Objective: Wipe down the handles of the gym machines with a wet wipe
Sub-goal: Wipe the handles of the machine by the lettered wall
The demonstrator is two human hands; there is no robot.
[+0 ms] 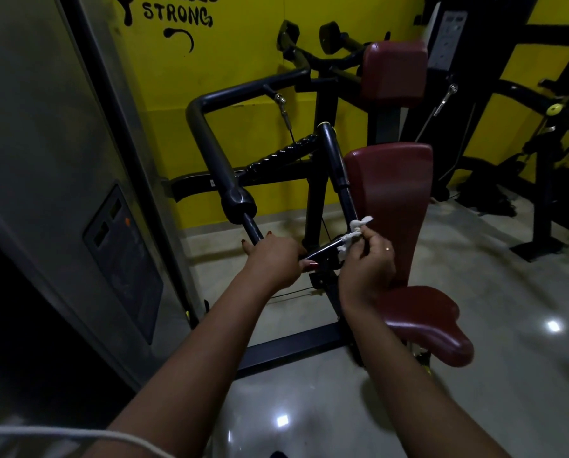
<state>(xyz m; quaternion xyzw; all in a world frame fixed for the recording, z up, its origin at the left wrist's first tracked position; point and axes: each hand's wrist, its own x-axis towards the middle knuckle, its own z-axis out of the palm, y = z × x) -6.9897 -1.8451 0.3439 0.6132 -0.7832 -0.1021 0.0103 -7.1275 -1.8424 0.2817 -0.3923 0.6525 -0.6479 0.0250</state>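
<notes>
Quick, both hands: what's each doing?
Left hand: closed around the handle bar.
Right hand: pinching the wet wipe against that bar.

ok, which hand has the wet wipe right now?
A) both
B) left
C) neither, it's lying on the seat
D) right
D: the right hand pinches the white wet wipe against the black handle, while the left hand grips the handle with no wipe.
</notes>
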